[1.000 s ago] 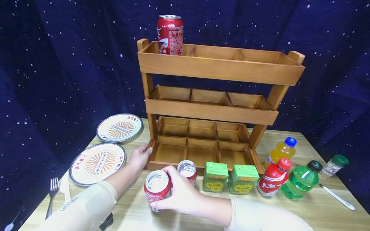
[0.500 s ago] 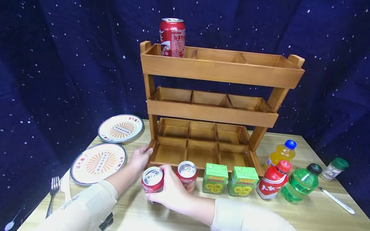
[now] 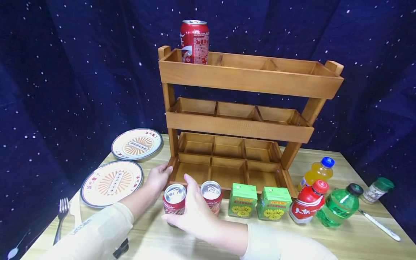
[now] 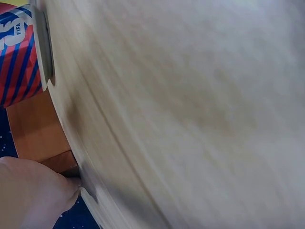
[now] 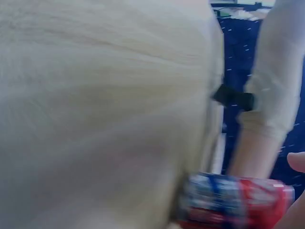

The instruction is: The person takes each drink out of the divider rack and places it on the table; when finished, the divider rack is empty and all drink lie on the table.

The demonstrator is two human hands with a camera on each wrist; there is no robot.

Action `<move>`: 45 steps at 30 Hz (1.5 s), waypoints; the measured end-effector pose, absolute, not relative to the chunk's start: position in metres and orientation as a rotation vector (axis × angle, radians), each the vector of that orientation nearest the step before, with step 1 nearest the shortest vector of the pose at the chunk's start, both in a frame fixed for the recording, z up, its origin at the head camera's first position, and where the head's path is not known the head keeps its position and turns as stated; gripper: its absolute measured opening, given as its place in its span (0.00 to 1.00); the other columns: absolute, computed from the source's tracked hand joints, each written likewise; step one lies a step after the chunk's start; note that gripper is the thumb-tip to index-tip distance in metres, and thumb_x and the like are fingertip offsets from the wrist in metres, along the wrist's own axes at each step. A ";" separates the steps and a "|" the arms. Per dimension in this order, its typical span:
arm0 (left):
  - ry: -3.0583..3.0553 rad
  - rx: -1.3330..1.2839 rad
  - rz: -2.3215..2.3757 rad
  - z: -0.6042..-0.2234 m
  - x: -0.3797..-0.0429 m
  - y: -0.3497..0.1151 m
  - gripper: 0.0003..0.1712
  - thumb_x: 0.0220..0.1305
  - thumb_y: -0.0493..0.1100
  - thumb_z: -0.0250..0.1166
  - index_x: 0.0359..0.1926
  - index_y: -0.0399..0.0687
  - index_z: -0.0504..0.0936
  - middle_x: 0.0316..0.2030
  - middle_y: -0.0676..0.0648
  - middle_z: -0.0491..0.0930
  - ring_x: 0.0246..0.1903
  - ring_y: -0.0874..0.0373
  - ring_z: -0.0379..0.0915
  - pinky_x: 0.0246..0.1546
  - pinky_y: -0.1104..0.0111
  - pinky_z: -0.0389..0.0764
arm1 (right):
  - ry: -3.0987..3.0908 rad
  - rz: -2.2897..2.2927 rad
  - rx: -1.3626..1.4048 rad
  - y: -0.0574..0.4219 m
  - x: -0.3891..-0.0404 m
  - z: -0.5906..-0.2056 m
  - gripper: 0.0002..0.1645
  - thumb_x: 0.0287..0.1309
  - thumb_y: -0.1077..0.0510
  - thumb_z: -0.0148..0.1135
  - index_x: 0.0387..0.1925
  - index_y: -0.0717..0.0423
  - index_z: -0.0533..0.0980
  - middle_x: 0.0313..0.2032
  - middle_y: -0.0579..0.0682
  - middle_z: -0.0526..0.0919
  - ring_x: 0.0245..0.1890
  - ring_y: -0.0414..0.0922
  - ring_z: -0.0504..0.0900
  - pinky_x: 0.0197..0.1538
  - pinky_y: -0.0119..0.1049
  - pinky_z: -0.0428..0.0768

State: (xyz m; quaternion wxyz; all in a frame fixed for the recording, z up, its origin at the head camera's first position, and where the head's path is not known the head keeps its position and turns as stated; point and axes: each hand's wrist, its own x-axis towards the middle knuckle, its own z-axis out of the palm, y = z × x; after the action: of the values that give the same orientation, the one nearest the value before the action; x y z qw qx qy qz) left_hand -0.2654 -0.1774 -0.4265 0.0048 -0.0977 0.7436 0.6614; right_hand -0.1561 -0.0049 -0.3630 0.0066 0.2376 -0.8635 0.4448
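Observation:
A red drink can [image 3: 174,196] stands upright on the table before the wooden rack [image 3: 237,124]. Around its right side my right hand [image 3: 201,218] is spread, thumb in front and fingers straight. In the right wrist view the thumb stands off the blurred can [image 5: 233,200]. A second red can [image 3: 211,195] is just right of it, partly behind that hand. My left hand [image 3: 158,177] grips the rack's lower left corner, thumb at the edge, other fingers mostly hidden. The left wrist view shows this hand [image 4: 35,195] below a can with a FIFA mark [image 4: 19,57].
A Coke can [image 3: 195,41] stands in the rack's top left compartment. Right of the cans are two green juice boxes [image 3: 242,200], a red bottle [image 3: 308,202], a green bottle [image 3: 339,206], an orange drink [image 3: 316,173] and a shaker [image 3: 377,189]. Plates [image 3: 112,184] and a fork [image 3: 61,216] lie left.
The right hand has brought its can back toward the rack, set it beside the other can and loosened its fingers from it. The left hand has stayed at the rack's corner.

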 end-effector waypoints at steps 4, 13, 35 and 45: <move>2.317 -0.329 2.069 -0.429 -0.265 -0.180 0.28 0.67 0.41 0.48 0.65 0.36 0.56 0.54 0.34 0.68 0.47 0.43 0.71 0.44 0.62 0.76 | -2.540 1.484 0.923 0.012 -0.157 -0.307 0.58 0.40 0.44 0.70 0.66 0.52 0.46 0.64 0.47 0.56 0.62 0.39 0.56 0.62 0.36 0.58; 2.458 -0.362 1.977 -0.435 -0.262 -0.181 0.28 0.66 0.42 0.50 0.63 0.35 0.58 0.56 0.33 0.66 0.49 0.42 0.68 0.49 0.57 0.72 | -2.159 1.697 0.884 0.037 -0.190 -0.134 0.42 0.50 0.57 0.65 0.61 0.61 0.53 0.59 0.49 0.65 0.58 0.37 0.64 0.60 0.26 0.60; 2.427 -0.324 2.045 -0.430 -0.265 -0.174 0.26 0.66 0.42 0.50 0.62 0.36 0.61 0.49 0.32 0.72 0.41 0.43 0.74 0.37 0.62 0.80 | -2.631 1.395 0.297 -0.007 -0.330 -0.068 0.52 0.40 0.39 0.67 0.64 0.43 0.50 0.56 0.44 0.64 0.53 0.40 0.65 0.56 0.29 0.67; 2.385 -0.279 2.050 -0.428 -0.270 -0.168 0.26 0.67 0.41 0.49 0.63 0.36 0.59 0.49 0.32 0.71 0.41 0.43 0.74 0.37 0.63 0.80 | -2.432 1.458 0.333 0.007 -0.324 -0.069 0.46 0.41 0.43 0.69 0.59 0.47 0.55 0.54 0.44 0.65 0.53 0.38 0.65 0.54 0.26 0.68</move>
State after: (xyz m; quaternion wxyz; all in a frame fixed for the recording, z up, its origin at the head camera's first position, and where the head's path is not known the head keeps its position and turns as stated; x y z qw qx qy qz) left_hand -0.2696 -0.1681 -0.4284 -0.0081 -0.0884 0.7554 0.6492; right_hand -0.3237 0.0071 -0.0692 0.1428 0.1153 -0.8431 0.5054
